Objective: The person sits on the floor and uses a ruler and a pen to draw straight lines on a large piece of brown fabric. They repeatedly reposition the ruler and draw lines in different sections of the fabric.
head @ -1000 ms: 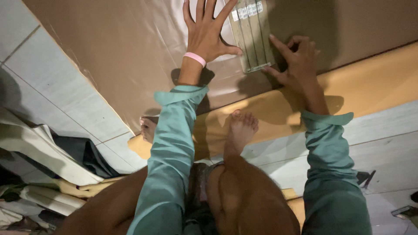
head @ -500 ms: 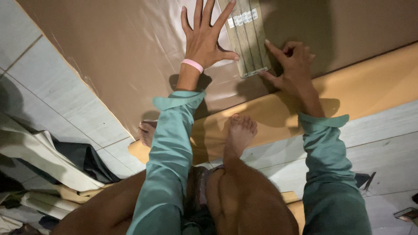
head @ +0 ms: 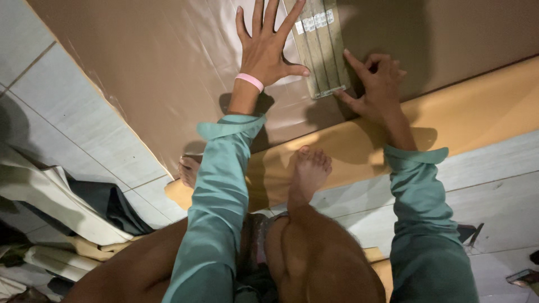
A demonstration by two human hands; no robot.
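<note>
Head view, looking down at a person crouched on a tiled floor [head: 67, 146]. At far left, a heap of folded sheets [head: 62, 224] lies along the floor's left edge. A large brown sheet [head: 157, 73] spreads across the upper part of the floor, overlapping a tan sheet [head: 477, 106] that runs toward the right edge. The left hand [head: 268, 50], a pink band [head: 249, 82] at its wrist, lies flat on the brown sheet with fingers spread wide, holding nothing, its thumb just beside the lower left edge of a ruler [head: 320, 47]. That ruler, a long slatted straightedge, lies on the brown sheet near the floor's top edge, running up out of frame. The right hand [head: 377, 87] is half curled, fingertips set against the ruler's lower right corner, pressing rather than gripping. One bare foot [head: 310, 171] rests on the tan sheet between the teal sleeves [head: 219, 191]; another peeks out at the brown sheet's lower edge. At lower right lies a small dark object, too unclear to identify. Likely risk: with only fingertips steadying one end, the ruler could skew on the glossy sheet, and pressure from the flat left palm could shift or crease the sheet beneath.
</note>
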